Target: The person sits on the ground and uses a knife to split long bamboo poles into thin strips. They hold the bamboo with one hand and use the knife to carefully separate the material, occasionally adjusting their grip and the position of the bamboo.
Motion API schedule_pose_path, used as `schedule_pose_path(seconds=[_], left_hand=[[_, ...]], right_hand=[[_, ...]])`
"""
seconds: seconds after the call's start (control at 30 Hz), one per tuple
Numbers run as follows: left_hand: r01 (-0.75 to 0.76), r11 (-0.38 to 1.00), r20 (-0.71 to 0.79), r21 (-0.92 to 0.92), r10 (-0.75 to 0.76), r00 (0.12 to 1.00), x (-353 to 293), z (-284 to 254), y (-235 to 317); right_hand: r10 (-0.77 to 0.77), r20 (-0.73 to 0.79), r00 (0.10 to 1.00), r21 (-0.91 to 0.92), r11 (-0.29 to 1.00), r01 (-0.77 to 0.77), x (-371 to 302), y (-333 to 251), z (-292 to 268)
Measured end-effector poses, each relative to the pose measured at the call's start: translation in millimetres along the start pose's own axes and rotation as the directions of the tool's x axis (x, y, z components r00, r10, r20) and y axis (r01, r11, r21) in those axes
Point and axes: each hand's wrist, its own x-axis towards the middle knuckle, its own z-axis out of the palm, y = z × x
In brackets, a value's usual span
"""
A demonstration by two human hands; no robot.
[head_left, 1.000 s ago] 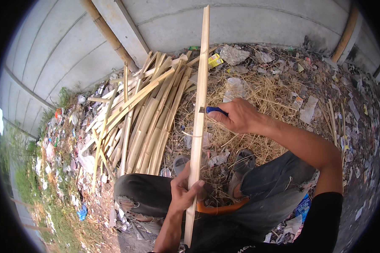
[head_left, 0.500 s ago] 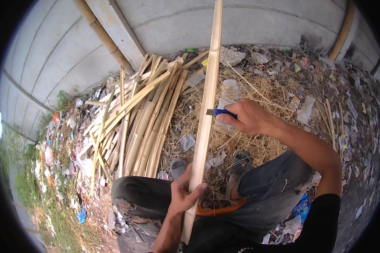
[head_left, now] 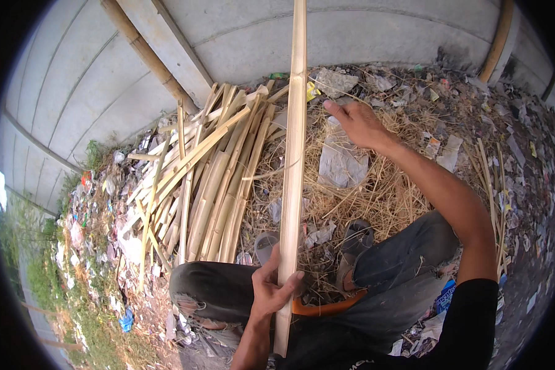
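Observation:
A long, pale split bamboo strip (head_left: pixel 295 142) stands lengthwise before me, its near end between my legs. My left hand (head_left: pixel 272 288) is closed around its lower part, thumb across the near face. My right hand (head_left: pixel 359 126) is off to the right of the strip's upper part, not touching it, with the thumb towards it and the fingers curled. The blue-handled knife that it held half a second ago is hidden now by the hand or too blurred to make out. A thin curled shaving (head_left: pixel 271 175) shows beside the strip's middle.
Several split bamboo pieces (head_left: pixel 211 191) lie piled at left. Straw-like shavings (head_left: pixel 382 185) and litter cover the ground ahead. An orange curved object (head_left: pixel 330 303) lies between my legs. A grey panel wall (head_left: pixel 388 37) with bamboo poles (head_left: pixel 148 52) closes off the far side.
My right hand has moved away from me, up along the strip and off its edge. The knife blade no longer shows. The strip's far end has shifted left; my left hand keeps its hold.

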Motion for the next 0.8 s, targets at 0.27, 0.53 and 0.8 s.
schedule_pose_path(seconds=[0.27,0.53,0.8], left_hand=[[0.003,0.998,0.105,0.058,-0.009,0.994,-8,13,-19],[-0.024,0.998,-0.068,-0.05,0.02,0.997,1,5,-3],[-0.033,0.999,-0.103,0.033,0.036,0.994,2,2,-7]], right_hand=[[0.23,-0.151,0.961,0.14,0.968,-0.21,-15,67,-56],[-0.163,0.341,0.926,0.028,0.986,0.163,-54,-23,-33],[-0.347,0.546,0.763,0.032,0.918,0.395,-80,-73,-4]])
